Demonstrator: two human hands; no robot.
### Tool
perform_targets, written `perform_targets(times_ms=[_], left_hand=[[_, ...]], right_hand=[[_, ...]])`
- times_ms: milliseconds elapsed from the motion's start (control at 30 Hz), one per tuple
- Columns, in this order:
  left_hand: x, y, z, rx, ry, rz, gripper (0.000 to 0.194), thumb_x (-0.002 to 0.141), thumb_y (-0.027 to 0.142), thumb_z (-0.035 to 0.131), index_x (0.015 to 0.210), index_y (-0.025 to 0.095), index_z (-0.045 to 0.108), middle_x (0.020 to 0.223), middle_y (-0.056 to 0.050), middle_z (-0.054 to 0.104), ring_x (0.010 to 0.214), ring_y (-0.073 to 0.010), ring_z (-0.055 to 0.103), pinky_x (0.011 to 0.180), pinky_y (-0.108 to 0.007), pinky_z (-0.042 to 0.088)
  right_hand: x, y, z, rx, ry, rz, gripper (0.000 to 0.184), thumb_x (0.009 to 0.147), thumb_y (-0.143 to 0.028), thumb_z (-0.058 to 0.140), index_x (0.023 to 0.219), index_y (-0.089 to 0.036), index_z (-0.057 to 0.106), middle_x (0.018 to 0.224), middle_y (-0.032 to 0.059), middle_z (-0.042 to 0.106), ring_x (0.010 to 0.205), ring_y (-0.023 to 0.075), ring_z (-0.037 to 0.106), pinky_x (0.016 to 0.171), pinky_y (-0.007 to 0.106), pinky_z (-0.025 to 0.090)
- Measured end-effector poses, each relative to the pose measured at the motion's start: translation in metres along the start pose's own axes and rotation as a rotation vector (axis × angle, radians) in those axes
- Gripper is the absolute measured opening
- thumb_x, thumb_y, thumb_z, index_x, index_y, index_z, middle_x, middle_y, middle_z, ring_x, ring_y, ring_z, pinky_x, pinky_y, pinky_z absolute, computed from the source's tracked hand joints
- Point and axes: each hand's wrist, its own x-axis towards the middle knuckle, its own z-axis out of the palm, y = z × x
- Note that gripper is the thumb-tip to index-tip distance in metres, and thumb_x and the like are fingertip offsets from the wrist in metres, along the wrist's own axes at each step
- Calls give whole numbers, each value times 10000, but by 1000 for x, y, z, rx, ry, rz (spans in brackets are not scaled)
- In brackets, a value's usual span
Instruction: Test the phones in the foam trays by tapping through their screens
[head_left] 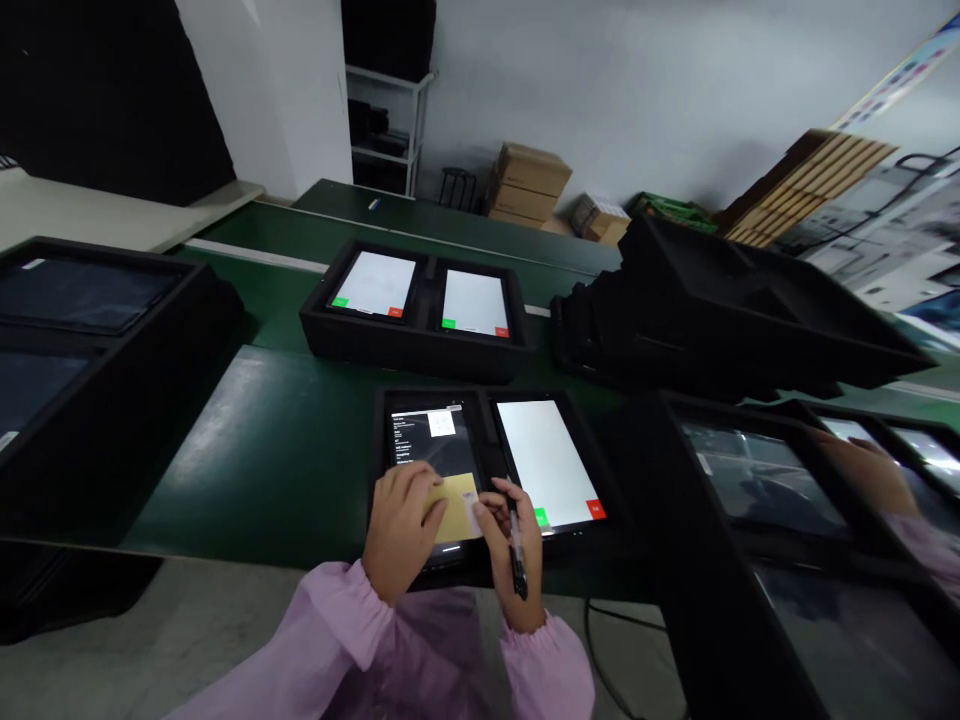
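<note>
My left hand (401,530) rests curled on a yellowish card (456,505) that lies over the lower part of the left tablet (433,440), whose dark screen shows text and a code. My right hand (512,560) pinches the card's right edge and also holds a black pen (517,560), pointing down along the palm. The right tablet (547,460) shows a white screen with green and red buttons. Both tablets sit in a black foam tray (484,420) on the green table (285,450).
Another black tray (416,310) with two lit tablets sits farther back. Stacked black trays (720,310) stand to the right, more trays (82,360) to the left. Another person's hand (862,470) shows at right. Cardboard boxes (529,185) and a shelf line the back wall.
</note>
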Motion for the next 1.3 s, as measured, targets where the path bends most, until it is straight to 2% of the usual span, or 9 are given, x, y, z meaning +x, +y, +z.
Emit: perform_targets(times_ms=[133,267,467,633,767,933,1100,1233,1300], left_hand=[[-5,5,8,-75,21,166,104,957,162,535,993,199,625,996,-47,665,980,-175,615,893,-328,498],[-4,8,9,-63,19,219,163,954,170,557,1076,214,656,1058,-37,697,997,-165,638,917,-328,508],[6,13,4,-25,0,290,129,970,205,547,998,215,673,1000,-16,732,915,-154,677,854,-311,513],[25,15,-9,95,-223,418,194,994,209,485,939,207,672,960,0,736,858,-140,692,759,-284,498],[40,18,-18,193,-427,441,235,998,233,469,864,203,659,856,11,709,764,-139,685,641,-274,456],[46,24,-19,261,-467,456,210,959,222,510,804,196,649,790,8,689,677,-154,668,551,-280,393],[48,21,-15,210,-422,378,209,939,204,516,795,199,667,806,8,700,712,-144,668,599,-279,419],[64,12,-29,86,-383,115,157,900,201,548,854,217,697,861,23,723,758,-126,662,703,-256,456],[71,11,-39,139,-412,20,154,890,225,550,859,223,701,850,25,725,764,-144,664,725,-278,462]], right_hand=[[-3,4,-1,26,19,-40,453,873,-415,702,1217,-185,517,939,52,684,857,202,662,800,344,532],[-5,13,-3,18,1,-82,435,888,-392,702,1224,-189,516,958,53,685,879,198,660,838,356,519],[-5,18,-3,-35,6,-156,389,898,-383,678,1204,-183,544,962,69,697,916,214,671,879,388,512],[-4,17,-3,-56,25,-166,376,888,-377,675,1187,-184,553,943,67,707,897,216,676,860,383,518],[-3,12,-2,-32,10,-158,373,890,-381,674,1181,-184,550,927,61,707,872,207,677,814,358,524],[-3,4,-1,-16,3,-166,357,893,-388,669,1159,-184,545,907,52,701,844,200,672,782,343,528],[-1,3,1,24,29,-139,366,879,-365,681,1157,-174,537,914,62,691,812,185,664,751,317,542],[-1,3,4,62,155,-98,402,867,-382,688,1172,-169,535,931,65,679,781,177,650,706,296,536],[-1,2,4,122,229,-67,455,846,-401,719,1191,-173,528,935,55,679,804,177,648,725,294,528]])
